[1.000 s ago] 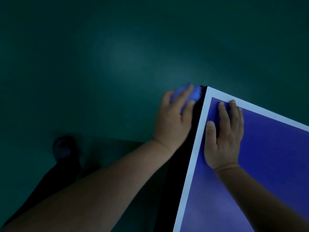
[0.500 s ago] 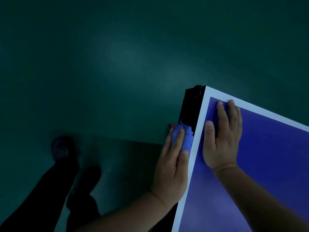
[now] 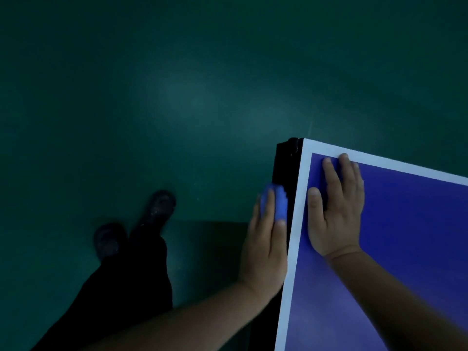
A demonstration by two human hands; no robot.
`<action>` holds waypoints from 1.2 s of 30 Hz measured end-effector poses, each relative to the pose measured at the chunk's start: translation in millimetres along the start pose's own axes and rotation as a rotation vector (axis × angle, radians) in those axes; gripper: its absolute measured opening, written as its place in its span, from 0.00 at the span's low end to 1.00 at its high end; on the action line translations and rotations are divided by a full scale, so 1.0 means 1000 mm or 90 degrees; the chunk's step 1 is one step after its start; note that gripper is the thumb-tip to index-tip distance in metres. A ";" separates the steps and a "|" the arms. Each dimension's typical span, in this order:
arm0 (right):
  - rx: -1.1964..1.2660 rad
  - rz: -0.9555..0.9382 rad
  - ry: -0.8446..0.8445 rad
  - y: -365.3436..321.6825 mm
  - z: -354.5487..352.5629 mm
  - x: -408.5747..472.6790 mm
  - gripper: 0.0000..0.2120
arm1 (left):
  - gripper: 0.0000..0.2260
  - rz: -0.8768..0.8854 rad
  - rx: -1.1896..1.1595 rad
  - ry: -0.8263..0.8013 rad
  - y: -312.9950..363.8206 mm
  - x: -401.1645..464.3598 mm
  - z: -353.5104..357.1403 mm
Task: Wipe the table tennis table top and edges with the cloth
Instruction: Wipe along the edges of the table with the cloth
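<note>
Dim, underexposed view. A faint pale sheen lies on the green floor (image 3: 192, 97) beyond the hands. The cloth (image 3: 278, 203) is motion-blurred; corners darken; the table (image 3: 417, 224) edge stays sharp.

Left hand (image 3: 264, 249) presses cloth (image 3: 278, 202) on table (image 3: 405, 249) edge
</note>
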State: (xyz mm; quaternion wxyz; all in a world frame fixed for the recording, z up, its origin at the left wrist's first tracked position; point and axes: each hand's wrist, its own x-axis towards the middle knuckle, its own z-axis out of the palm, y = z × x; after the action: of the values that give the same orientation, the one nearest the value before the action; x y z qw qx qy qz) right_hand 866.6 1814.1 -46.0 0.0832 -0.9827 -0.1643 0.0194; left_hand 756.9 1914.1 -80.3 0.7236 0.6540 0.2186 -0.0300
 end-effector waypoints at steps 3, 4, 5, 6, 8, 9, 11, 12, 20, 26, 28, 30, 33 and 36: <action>-0.001 0.007 0.000 -0.002 -0.001 0.000 0.28 | 0.27 -0.093 -0.016 -0.003 0.001 -0.002 0.001; -0.002 0.008 -0.002 -0.002 -0.001 0.000 0.28 | 0.28 -0.103 -0.016 0.013 0.005 0.015 0.002; -0.001 0.006 -0.002 -0.002 -0.002 0.000 0.28 | 0.27 -0.102 -0.018 0.027 0.011 0.036 0.001; 0.001 0.006 -0.002 -0.002 -0.002 0.002 0.28 | 0.26 -0.097 -0.020 0.041 0.018 0.059 0.000; -0.003 0.015 -0.013 -0.002 -0.003 0.003 0.28 | 0.23 -0.104 -0.028 0.078 0.029 0.104 -0.002; -0.006 0.020 -0.017 -0.003 -0.004 0.001 0.28 | 0.21 -0.111 -0.035 0.099 0.033 0.120 -0.003; -0.005 0.019 -0.013 -0.004 -0.005 0.002 0.28 | 0.21 -0.113 -0.059 0.120 0.039 0.143 -0.005; -0.003 0.018 -0.015 -0.005 -0.006 0.003 0.28 | 0.22 -0.118 -0.072 0.117 0.040 0.150 -0.005; 0.029 0.046 -0.002 -0.008 -0.007 0.004 0.27 | 0.20 -0.131 -0.072 0.010 0.049 0.189 -0.019; 0.014 0.345 0.038 -0.013 -0.003 0.010 0.33 | 0.17 -0.083 0.094 -0.290 0.074 0.232 -0.037; 0.021 0.494 0.035 -0.020 -0.003 0.018 0.36 | 0.17 -0.089 0.133 -0.412 0.083 0.245 -0.038; 0.021 0.544 0.022 -0.025 -0.004 0.023 0.37 | 0.18 -0.115 0.170 -0.535 0.092 0.256 -0.034; 0.036 0.581 0.037 -0.020 -0.015 0.031 0.34 | 0.23 -0.135 0.229 -0.686 0.099 0.264 -0.032; 0.041 0.673 0.054 0.003 -0.023 0.049 0.33 | 0.28 -0.124 0.270 -0.797 0.100 0.267 -0.038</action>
State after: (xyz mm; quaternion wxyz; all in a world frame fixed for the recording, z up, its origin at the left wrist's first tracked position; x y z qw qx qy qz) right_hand 914.9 1823.6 -24.8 0.0989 -0.9283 0.3577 0.0239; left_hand 1020.0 2030.0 -83.6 0.5636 0.6188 -0.1952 -0.5112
